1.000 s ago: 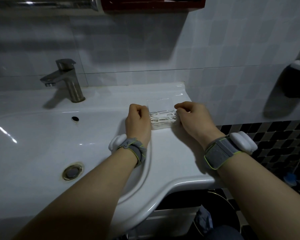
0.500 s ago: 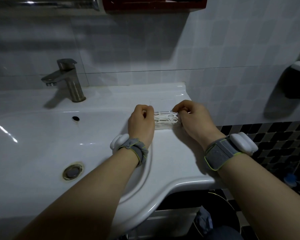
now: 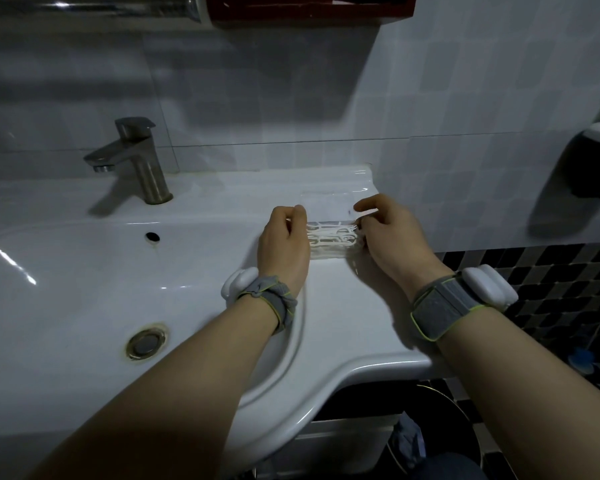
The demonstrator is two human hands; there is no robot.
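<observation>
1. head view: a clear packet [image 3: 330,241] with white plastic pieces inside lies flat on the right-hand ledge of a white washbasin [image 3: 343,327], between the two hands and near the back wall. what the white pieces are cannot be told for certain.
2. the left hand [image 3: 284,244] is at the packet's left end, fingers curled in and gripping that edge. its fingertips are hidden behind the hand.
3. the right hand [image 3: 392,237] is at the packet's right end, thumb and fingers curled and pinching that edge, the forefinger lying a little higher over the packet's far part.
4. the packet's clear far part lies flat on the ledge beyond the white pieces.
5. each wrist carries a grey strap with a white device: left strap [image 3: 279,303], right strap [image 3: 444,306].
6. the bowl sits left of the hands, with a metal drain [image 3: 146,342] at its bottom and a dark overflow hole [image 3: 152,236] in its back wall.
7. a brushed-metal tap [image 3: 139,161] stands on the back ledge, well apart from the packet, spout towards the left.
8. pale tiles [image 3: 257,98] cover the wall behind. a dark red cabinet [image 3: 312,8] hangs at the top edge.
9. a dark fitting with a white top [image 3: 593,161] is on the right wall. below it are black-and-grey mosaic tiles [image 3: 551,271].
</observation>
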